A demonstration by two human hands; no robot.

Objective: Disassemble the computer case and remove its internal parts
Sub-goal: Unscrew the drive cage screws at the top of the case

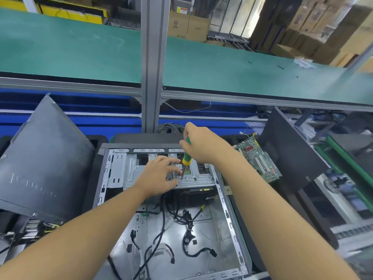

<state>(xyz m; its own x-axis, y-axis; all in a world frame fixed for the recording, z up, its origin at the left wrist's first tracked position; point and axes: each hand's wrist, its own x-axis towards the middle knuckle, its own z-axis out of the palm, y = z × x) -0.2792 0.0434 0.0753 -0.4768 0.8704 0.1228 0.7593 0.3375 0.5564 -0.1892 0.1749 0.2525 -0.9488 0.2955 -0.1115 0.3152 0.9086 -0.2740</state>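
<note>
An open computer case [224,201] lies flat in front of me, its floor bare metal with loose black cables [187,235]. At its far end sits a silver drive cage [121,170]. My right hand [201,144] grips a green and yellow screwdriver [186,156], held nearly upright with its tip down on the cage top. My left hand [159,174] rests on the cage, fingertips pinching around the screwdriver's shaft near the tip. Whatever lies under the tip is too small to see.
A dark grey side panel [42,162] leans at the left. A removed green motherboard [258,160] lies right of the case, beside another dark panel [290,150]. A grey post [151,77] rises behind the case, with a green conveyor belt [70,47] beyond.
</note>
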